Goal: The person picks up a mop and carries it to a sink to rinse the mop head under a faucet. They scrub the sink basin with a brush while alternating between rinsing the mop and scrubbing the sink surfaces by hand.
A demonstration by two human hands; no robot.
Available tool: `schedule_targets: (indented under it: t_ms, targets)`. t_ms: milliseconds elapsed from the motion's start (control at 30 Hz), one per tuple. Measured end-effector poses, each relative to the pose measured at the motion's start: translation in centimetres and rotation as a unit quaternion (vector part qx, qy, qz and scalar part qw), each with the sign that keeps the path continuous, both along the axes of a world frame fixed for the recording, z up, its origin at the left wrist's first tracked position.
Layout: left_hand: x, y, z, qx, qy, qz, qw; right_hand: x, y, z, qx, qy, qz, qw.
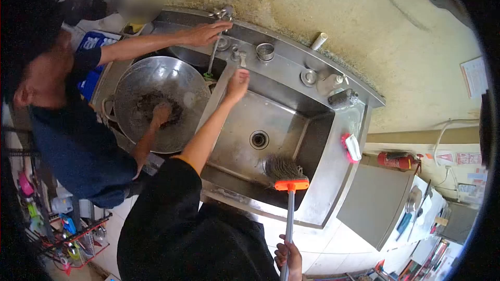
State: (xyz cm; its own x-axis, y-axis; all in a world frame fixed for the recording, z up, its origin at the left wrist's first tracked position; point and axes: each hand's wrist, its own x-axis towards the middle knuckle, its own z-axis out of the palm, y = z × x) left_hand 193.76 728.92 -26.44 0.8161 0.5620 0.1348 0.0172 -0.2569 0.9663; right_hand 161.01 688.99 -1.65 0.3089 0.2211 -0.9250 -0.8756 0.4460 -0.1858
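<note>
My right hand (288, 255) is closed around the grey handle of a broom (291, 198). The orange head and its dark, wet-looking bristles hang over the near right part of a steel sink basin (234, 148). My left hand (238, 84) is at the basin's back edge, just below a small tap (241, 58). Its fingers look curled, and what they hold, if anything, is hidden. The drain (259, 139) shows in the basin floor.
At left, a co-worker (78, 140) has one hand in a large wok (156, 86) and the other by the back tap (223, 14). Bottles (341, 99) and a pink-and-white item (351, 148) stand on the right ledge. A rack (73, 234) is lower left.
</note>
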Motion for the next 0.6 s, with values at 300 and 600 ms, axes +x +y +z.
schedule_targets:
  t_ms: [300, 600]
  targets:
    - [0.2, 6.3, -4.7, -0.026, 0.013, 0.262, 0.965, 7.2, 5.2, -0.3, -0.054, -0.024, 0.042, 0.997]
    - [1.1, 15.5, -11.0, 0.129, 0.194, 0.113, 0.966, 11.3, 6.5, -2.1, -0.039, -0.009, 0.119, 0.992]
